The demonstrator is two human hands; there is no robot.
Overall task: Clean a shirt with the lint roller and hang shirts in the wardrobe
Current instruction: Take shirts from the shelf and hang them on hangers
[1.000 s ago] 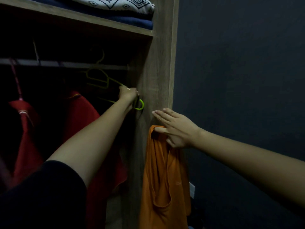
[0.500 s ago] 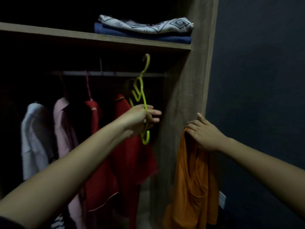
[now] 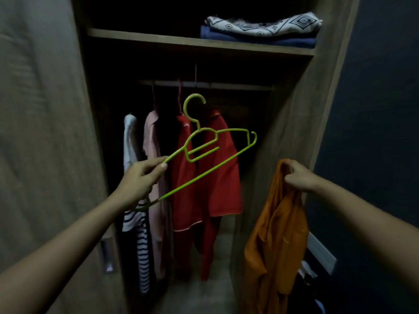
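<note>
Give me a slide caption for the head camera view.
Left hand holds a green hanger, right hand grips an orange shirt at the open wardrobe.

No readable text, label, brand, number or sign anywhere.

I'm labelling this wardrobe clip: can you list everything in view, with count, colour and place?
wardrobe: 1, wood-grain brown, open ahead
green hanger: 1, lime green, held before the wardrobe
orange shirt: 1, orange, dangling at right
red garments: 2, red, hanging on the rail
pink shirt: 1, pale pink, rail, left of the red
white garment: 1, white, leftmost on the rail, striped lower down
folded textiles: 2, patterned white over blue, shelf, right end
left hand: 1, holds the green hanger
right hand: 1, grips the orange shirt
</note>
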